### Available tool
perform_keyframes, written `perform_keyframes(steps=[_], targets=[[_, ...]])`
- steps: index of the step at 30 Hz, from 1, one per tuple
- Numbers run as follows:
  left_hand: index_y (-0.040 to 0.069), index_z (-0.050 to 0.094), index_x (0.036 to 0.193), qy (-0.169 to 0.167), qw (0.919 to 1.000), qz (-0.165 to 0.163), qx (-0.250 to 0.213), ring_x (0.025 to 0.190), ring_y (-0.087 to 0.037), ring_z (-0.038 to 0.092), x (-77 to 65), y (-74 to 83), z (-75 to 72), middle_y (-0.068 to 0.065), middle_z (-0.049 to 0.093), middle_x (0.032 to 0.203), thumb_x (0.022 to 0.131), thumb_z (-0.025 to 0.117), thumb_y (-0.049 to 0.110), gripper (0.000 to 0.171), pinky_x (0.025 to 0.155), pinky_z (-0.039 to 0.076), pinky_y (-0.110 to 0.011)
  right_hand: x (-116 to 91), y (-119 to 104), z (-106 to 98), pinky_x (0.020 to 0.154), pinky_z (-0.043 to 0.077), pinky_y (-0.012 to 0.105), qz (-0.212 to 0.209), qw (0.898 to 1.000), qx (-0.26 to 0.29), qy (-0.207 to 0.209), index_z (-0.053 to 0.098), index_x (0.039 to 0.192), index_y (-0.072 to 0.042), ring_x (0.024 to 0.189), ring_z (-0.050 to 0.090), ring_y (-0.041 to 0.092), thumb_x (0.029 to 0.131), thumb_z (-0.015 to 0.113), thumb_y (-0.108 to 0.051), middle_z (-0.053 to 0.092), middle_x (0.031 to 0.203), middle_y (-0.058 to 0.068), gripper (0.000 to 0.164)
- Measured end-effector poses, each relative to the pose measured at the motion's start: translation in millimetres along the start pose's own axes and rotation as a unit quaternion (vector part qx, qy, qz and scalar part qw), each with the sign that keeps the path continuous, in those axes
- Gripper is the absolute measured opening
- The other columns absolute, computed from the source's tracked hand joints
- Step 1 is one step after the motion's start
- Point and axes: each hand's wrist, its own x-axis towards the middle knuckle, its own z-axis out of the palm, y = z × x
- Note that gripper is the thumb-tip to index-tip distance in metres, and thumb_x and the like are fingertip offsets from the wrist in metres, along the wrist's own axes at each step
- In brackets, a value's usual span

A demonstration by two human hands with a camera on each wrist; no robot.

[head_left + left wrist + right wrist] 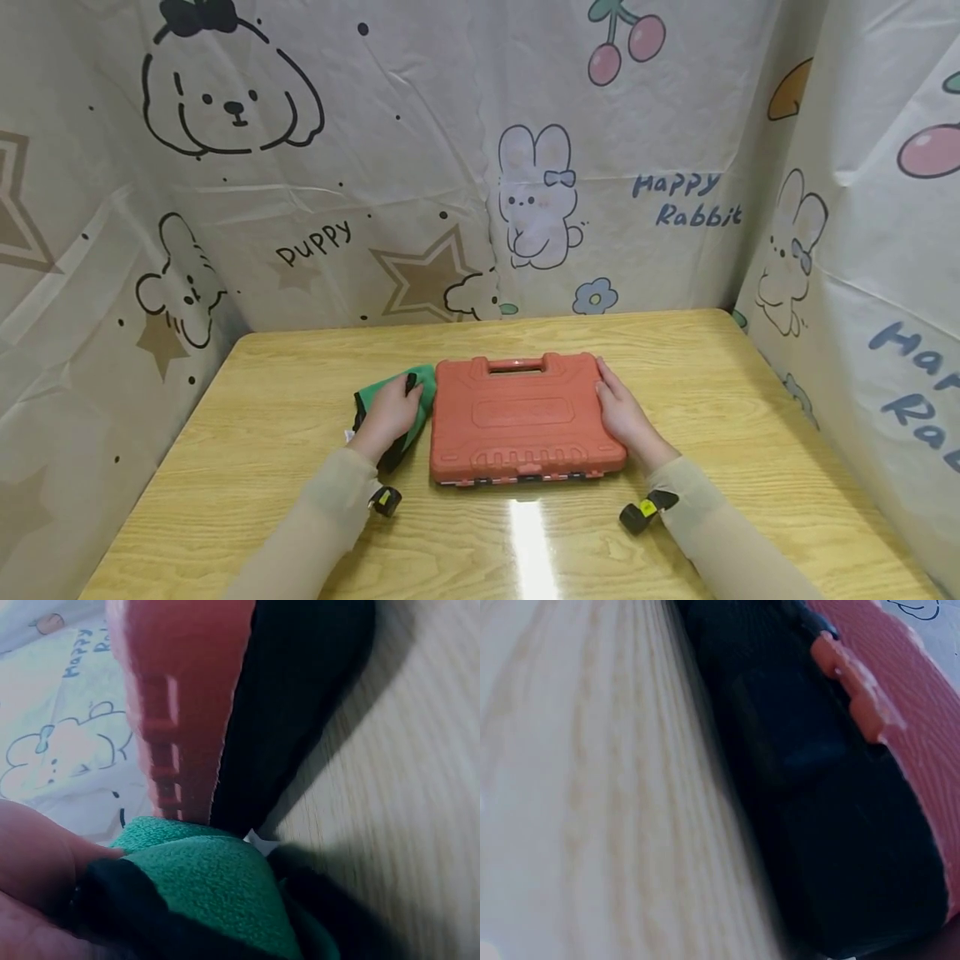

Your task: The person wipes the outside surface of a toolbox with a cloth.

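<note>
A red plastic carrying case (522,442) with a black base lies flat on the wooden table, its handle towards the back wall. My left hand (390,412) pinches a green cloth (425,382) with black edging, right beside the case's left side. In the left wrist view, the bunched cloth (217,877) overlaps the lower end of the case wall (187,675). Along the case's right side rests my right hand (628,417), fingers extended against the edge. The right wrist view shows the black base (847,847) and an orange-red latch (862,697), but not the fingers.
The wooden table (285,400) meets a printed cloth backdrop (420,183) at the back and sides. A strapped-on black wrist camera (387,501) sits at the left cuff, another camera (637,517) at the right. Light glares off the table's front.
</note>
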Motion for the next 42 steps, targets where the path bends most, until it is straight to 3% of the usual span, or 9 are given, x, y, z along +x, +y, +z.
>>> perform_keyframes(steps=[13, 18, 24, 29, 32, 34, 36, 42], targets=[[-0.010, 0.046, 0.146, -0.002, 0.9989, -0.021, -0.041, 0.137, -0.045, 0.050, 21.3, -1.1, 2.1, -0.032, 0.049, 0.149, 0.111, 0.041, 0.021, 0.047, 0.109, 0.046, -0.057, 0, 2, 0, 0.130, 0.006, 0.054, -0.010, 1.000, -0.006, -0.003, 0.006, 0.168, -0.016, 0.161, 0.002, 0.035, 0.114, 0.022, -0.022, 0.004, 0.174, 0.013, 0.056], [-0.008, 0.047, 0.145, -0.004, 0.9975, -0.036, -0.061, 0.138, -0.043, 0.050, 22.7, -4.6, 1.5, -0.031, 0.049, 0.150, 0.112, 0.041, 0.024, 0.047, 0.109, 0.046, -0.057, 1, 2, 1, 0.130, 0.007, 0.053, -0.013, 1.000, -0.006, -0.003, 0.006, 0.168, -0.015, 0.160, 0.002, 0.035, 0.114, 0.022, -0.021, 0.004, 0.174, 0.013, 0.056], [-0.006, 0.051, 0.141, 0.004, 0.9975, -0.029, -0.064, 0.137, -0.042, 0.050, 20.9, -7.9, 0.8, -0.030, 0.051, 0.148, 0.111, 0.042, 0.026, 0.045, 0.111, 0.045, -0.057, 0, 2, 0, 0.130, 0.006, 0.053, -0.010, 1.000, -0.005, -0.002, 0.006, 0.168, -0.015, 0.161, 0.002, 0.035, 0.114, 0.021, -0.022, 0.004, 0.174, 0.012, 0.056], [-0.007, 0.041, 0.152, 0.006, 0.9982, -0.024, -0.055, 0.145, -0.046, 0.042, 15.5, -8.9, -4.0, -0.031, 0.043, 0.156, 0.112, 0.041, 0.029, 0.054, 0.118, 0.038, -0.059, 0, 0, 1, 0.130, 0.006, 0.054, -0.005, 1.000, -0.002, 0.000, 0.007, 0.168, -0.016, 0.161, 0.002, 0.035, 0.115, 0.022, -0.023, 0.005, 0.174, 0.012, 0.056], [-0.007, 0.046, 0.146, 0.016, 0.9990, -0.013, -0.040, 0.134, -0.045, 0.052, 12.1, -8.4, -9.8, -0.032, 0.052, 0.146, 0.112, 0.041, 0.031, 0.051, 0.110, 0.045, -0.058, 0, 0, 1, 0.130, 0.006, 0.054, -0.005, 1.000, 0.001, 0.000, 0.007, 0.168, -0.017, 0.161, 0.002, 0.035, 0.115, 0.023, -0.023, 0.005, 0.174, 0.012, 0.056], [-0.005, 0.054, 0.134, 0.030, 0.9990, 0.001, -0.031, 0.117, -0.039, 0.059, 10.5, -7.7, -14.9, -0.030, 0.060, 0.131, 0.112, 0.042, 0.030, 0.043, 0.098, 0.050, -0.053, 0, -1, 2, 0.130, 0.006, 0.055, -0.005, 1.000, 0.001, 0.001, 0.007, 0.168, -0.017, 0.161, 0.002, 0.035, 0.115, 0.023, -0.023, 0.004, 0.174, 0.012, 0.056], [-0.002, 0.056, 0.119, 0.042, 0.9986, 0.013, -0.029, 0.101, -0.034, 0.058, 8.8, -4.8, -20.9, -0.025, 0.063, 0.116, 0.112, 0.042, 0.029, 0.036, 0.087, 0.049, -0.049, 1, -1, 1, 0.130, 0.007, 0.055, -0.004, 1.000, -0.001, 0.001, 0.007, 0.168, -0.017, 0.161, 0.002, 0.035, 0.115, 0.023, -0.023, 0.004, 0.174, 0.012, 0.056], [-0.001, 0.058, 0.114, 0.059, 0.9966, 0.044, -0.037, 0.097, -0.033, 0.056, 3.6, 8.0, -38.8, -0.024, 0.063, 0.110, 0.111, 0.045, 0.027, 0.031, 0.085, 0.048, -0.048, 0, -5, -1, 0.129, 0.010, 0.056, 0.010, 1.000, 0.027, 0.012, 0.013, 0.167, -0.014, 0.160, 0.005, 0.036, 0.114, 0.028, -0.020, 0.009, 0.174, 0.013, 0.056]])
